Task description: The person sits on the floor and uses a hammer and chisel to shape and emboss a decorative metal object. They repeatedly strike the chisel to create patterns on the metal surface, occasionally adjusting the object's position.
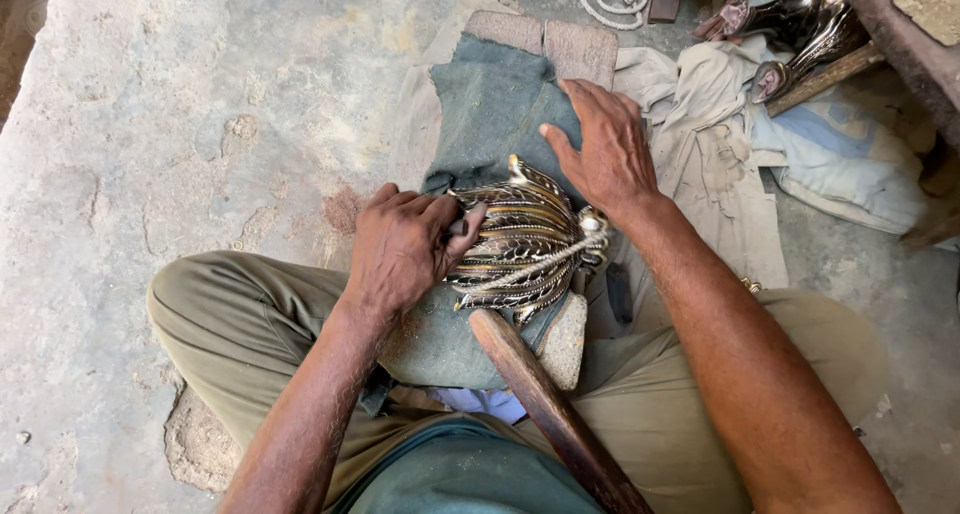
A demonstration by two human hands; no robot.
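Left hand (403, 249) grip closed tight on a small rag or pad, pressed against the ribbed metal casting (527, 244). Right hand (603, 146) open, palm flat on the grey-green cloth (490, 104) just above the casting. Casting lies on that cloth over the lap, wooden handle (555, 414) just below, concrete floor (150, 124) around.

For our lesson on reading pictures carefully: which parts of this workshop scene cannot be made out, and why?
Head view, the only one:
- What the left hand presses against the ribbed metal piece: covered by its fingers.
- Lower end of the wooden handle: cut off by the bottom edge.
- Shiny metal objects top right: cut by the edge, shape unclear.
- Right hand palm: faces down on the grey cloth.
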